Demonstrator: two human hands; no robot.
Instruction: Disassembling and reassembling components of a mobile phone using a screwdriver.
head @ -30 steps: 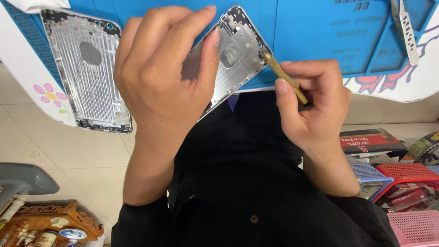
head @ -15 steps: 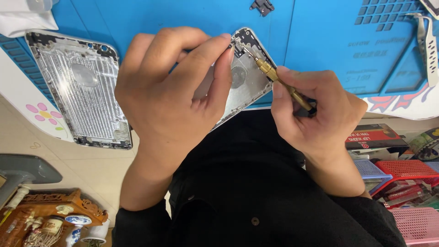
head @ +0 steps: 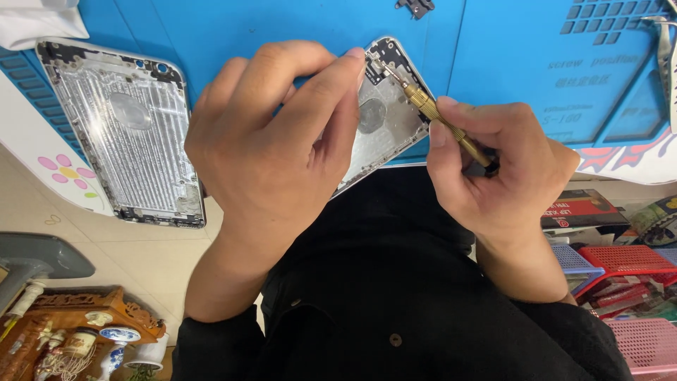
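With the left hand [head: 275,141] clamping the silver phone housing [head: 384,116], the right hand [head: 504,173] pinches a brass screwdriver [head: 441,120] at a corner screw, which likely needs steady turning.

- left hand [head: 275,141] covers most of the held phone back housing [head: 384,116] — only its top right part shows
- brass screwdriver [head: 441,121] rear end buried in right hand [head: 501,169]
- tweezers [head: 666,63] cut off at the blue mat's [head: 493,42] right edge
- small dark part [head: 415,6] clipped at the mat's top edge

Beige tiled floor [head: 141,261] beneath a blue work mat [head: 493,42].
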